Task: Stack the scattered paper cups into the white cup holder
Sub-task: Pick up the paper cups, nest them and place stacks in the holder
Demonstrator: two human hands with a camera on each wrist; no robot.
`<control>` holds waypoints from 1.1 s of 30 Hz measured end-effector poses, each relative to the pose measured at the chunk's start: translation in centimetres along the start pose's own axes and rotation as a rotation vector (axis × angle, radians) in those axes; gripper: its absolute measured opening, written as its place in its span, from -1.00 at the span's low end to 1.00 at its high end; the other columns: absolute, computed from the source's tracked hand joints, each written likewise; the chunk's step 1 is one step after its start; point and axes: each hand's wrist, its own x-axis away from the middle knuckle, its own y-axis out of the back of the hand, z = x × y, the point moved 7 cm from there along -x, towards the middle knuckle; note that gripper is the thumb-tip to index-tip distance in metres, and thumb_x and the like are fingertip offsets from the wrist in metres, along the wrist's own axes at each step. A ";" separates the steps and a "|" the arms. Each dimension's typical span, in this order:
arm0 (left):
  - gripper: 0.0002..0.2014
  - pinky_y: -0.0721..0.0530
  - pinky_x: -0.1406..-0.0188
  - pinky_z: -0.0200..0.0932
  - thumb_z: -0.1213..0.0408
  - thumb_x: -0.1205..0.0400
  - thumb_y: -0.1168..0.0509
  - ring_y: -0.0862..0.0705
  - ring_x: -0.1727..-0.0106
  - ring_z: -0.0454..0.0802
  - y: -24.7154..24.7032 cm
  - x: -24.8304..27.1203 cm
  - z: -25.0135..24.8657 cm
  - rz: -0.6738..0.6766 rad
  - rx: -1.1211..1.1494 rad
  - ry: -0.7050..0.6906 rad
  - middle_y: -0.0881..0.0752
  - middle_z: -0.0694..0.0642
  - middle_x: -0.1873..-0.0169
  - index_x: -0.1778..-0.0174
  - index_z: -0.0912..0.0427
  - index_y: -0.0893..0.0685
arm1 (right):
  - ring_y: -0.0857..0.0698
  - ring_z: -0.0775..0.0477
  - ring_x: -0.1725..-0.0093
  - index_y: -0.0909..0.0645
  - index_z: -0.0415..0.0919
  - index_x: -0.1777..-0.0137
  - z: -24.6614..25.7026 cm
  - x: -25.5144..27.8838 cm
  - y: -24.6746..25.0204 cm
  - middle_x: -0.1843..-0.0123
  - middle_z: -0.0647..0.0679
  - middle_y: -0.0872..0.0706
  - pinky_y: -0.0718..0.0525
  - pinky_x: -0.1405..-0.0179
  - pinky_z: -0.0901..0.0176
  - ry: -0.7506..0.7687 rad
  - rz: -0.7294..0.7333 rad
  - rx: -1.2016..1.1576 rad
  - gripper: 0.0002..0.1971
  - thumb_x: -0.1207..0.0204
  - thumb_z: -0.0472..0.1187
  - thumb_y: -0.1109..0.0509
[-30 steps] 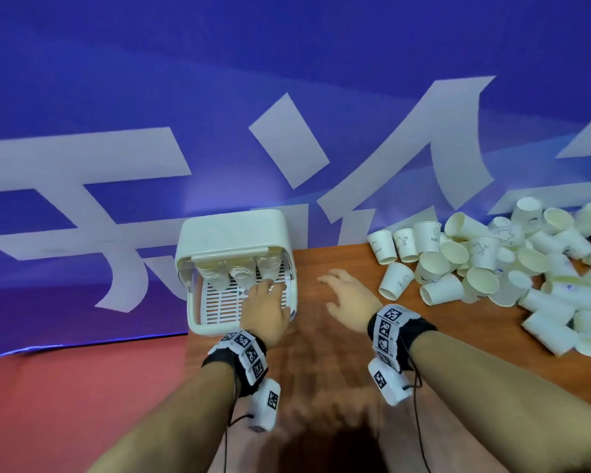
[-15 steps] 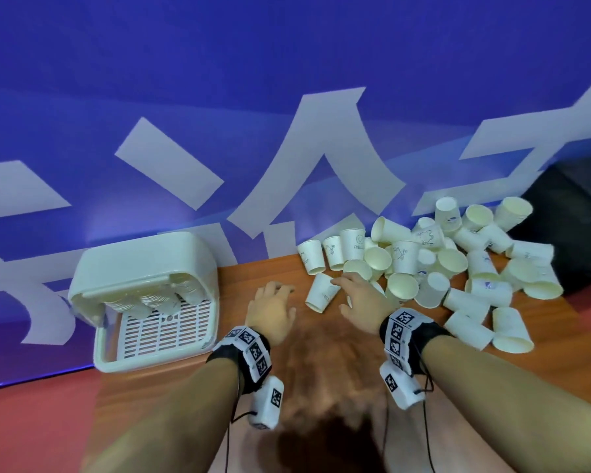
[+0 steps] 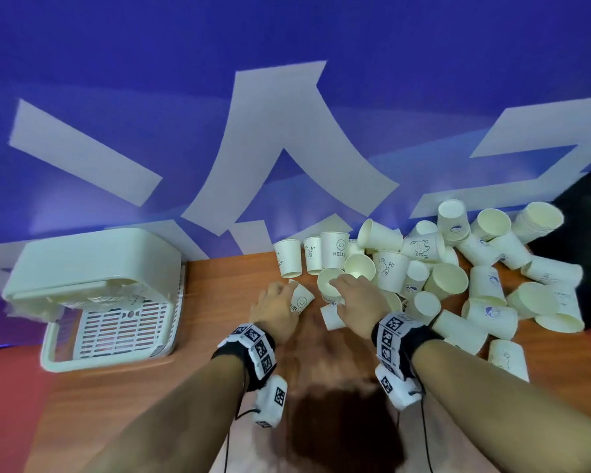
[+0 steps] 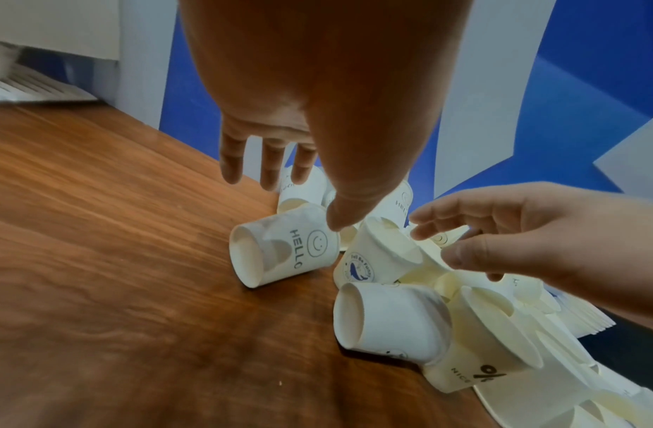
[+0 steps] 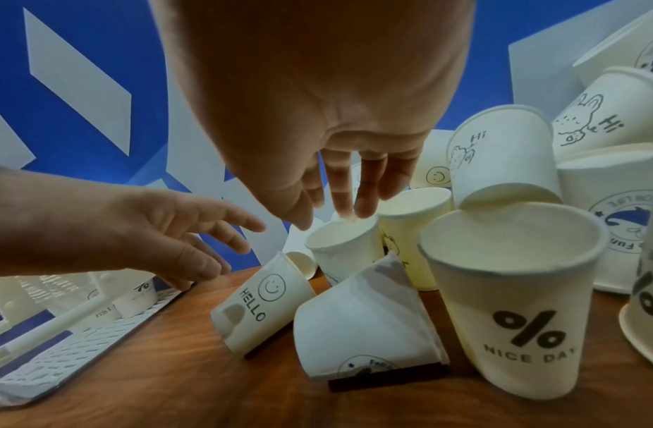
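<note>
A blue banner (image 3: pixel 423 80) with white strokes backs the wooden table (image 3: pixel 219 336). The white cup holder (image 3: pixel 93 291) sits left, scattered paper cups (image 3: pixel 458 281) right. Both hands spread: left hand (image 3: pixel 277 310) over the HELLO cup (image 4: pixel 281 252), right hand (image 3: pixel 359 302) fingertips (image 5: pixel 365 208) touching an upright cup's (image 5: pixel 347 249) rim.

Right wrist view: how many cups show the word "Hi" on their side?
2. The nearer Hi cup sits on top of the pile, mouth tipped downward. The rabbit Hi cup lies just behind it, to the right. More may be hidden, with their prints turned away.
</note>
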 end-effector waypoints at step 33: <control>-0.88 -0.59 0.17 -0.04 0.17 -0.65 -0.24 -0.64 0.09 0.14 6.9 5.8 9.4 -0.242 0.145 -0.001 -0.70 0.09 0.11 0.17 0.11 -0.53 | -0.61 -0.14 -0.29 -0.62 -0.18 -0.35 11.7 0.1 1.9 -0.25 -0.11 -0.66 -0.53 -0.32 0.08 0.124 -0.107 -0.138 -0.63 -0.54 -0.26 -0.30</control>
